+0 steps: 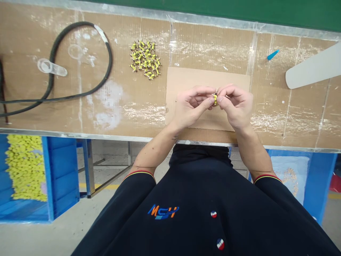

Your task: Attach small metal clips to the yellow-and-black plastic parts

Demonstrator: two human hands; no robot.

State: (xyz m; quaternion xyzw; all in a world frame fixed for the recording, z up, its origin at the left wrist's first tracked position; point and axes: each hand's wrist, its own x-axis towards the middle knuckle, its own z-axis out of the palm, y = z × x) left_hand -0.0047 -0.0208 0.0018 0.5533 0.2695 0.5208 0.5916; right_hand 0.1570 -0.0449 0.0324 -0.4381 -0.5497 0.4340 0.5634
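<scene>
Between my two hands is a small yellow piece with a dark, pale-tipped upper end. My left hand pinches it from the left with thumb and forefinger. From the right, the thumb and fingertips of my right hand close on the same piece. Both hands are over a flat cardboard sheet on the table. Farther left lies a pile of similar yellow pieces with dark and white ends. The fingers cover part of the held piece, so its exact kind cannot be made out.
A black cable loops across the table's left side, near a clear plastic tube. To the right are a blue pointed cap and a white rounded object. Below the edge stand a blue crate of yellow parts and another blue bin.
</scene>
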